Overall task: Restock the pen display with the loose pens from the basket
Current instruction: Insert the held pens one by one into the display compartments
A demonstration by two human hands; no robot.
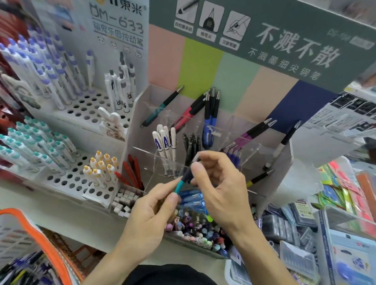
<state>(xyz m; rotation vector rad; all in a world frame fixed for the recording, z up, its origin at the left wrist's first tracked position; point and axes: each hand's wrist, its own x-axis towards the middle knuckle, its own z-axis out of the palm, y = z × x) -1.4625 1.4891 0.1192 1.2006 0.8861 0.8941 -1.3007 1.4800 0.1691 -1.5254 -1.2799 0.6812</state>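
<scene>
A teal and black pen [180,184] is held between both hands in front of the clear acrylic pen display [276,154]. My left hand [152,218] pinches its teal lower end. My right hand [219,186] pinches its black upper part with thumb and fingertips. The display's compartments hold a teal pen [160,108], red pens [189,114], blue pens [211,115], purple pens [247,136] and white-capped pens [165,148]. The white basket with an orange rim [37,233] sits at lower left, with loose pens [27,273] inside.
White perforated racks [81,108] with lilac and teal-capped pens stand to the left. A tray of small colourful erasers [196,230] lies under my hands. Packaged stationery [340,211] fills the right. A white shelf edge [52,208] runs along the front.
</scene>
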